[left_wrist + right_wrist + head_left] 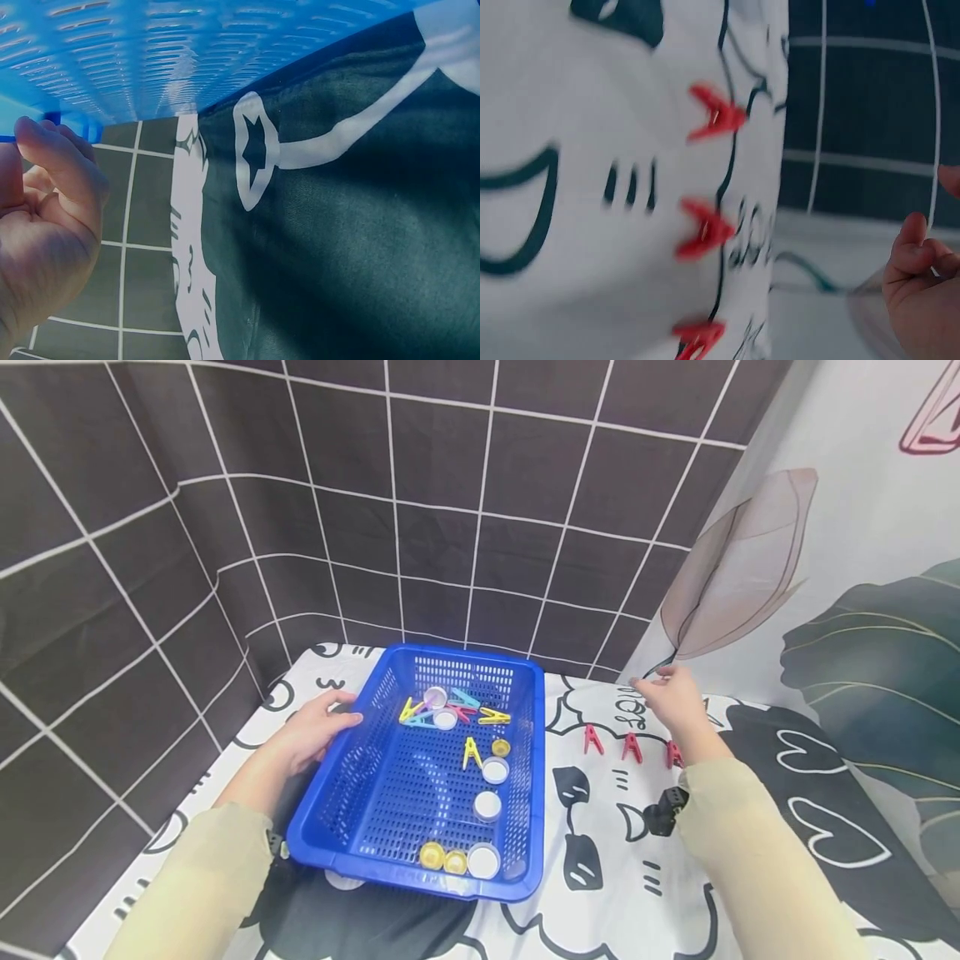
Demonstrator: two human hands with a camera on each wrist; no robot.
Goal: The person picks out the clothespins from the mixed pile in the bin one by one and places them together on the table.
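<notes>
My left hand grips the left rim of a blue plastic basket, thumb over the edge; the left wrist view shows the fingers bent at that rim. Inside the basket, yellow clothespins, blue ones and a red one lie mostly toward the back. White caps and gold caps line its right side and front. My right hand hovers over the cloth beyond three red clothespins set in a row, its fingers loosely bent with nothing visible in them.
A black-and-white patterned cloth covers the surface under the basket. Dark tiled-pattern fabric hangs behind and at the left, and a leaf-print curtain at the right. A white round thing shows under the basket's front edge.
</notes>
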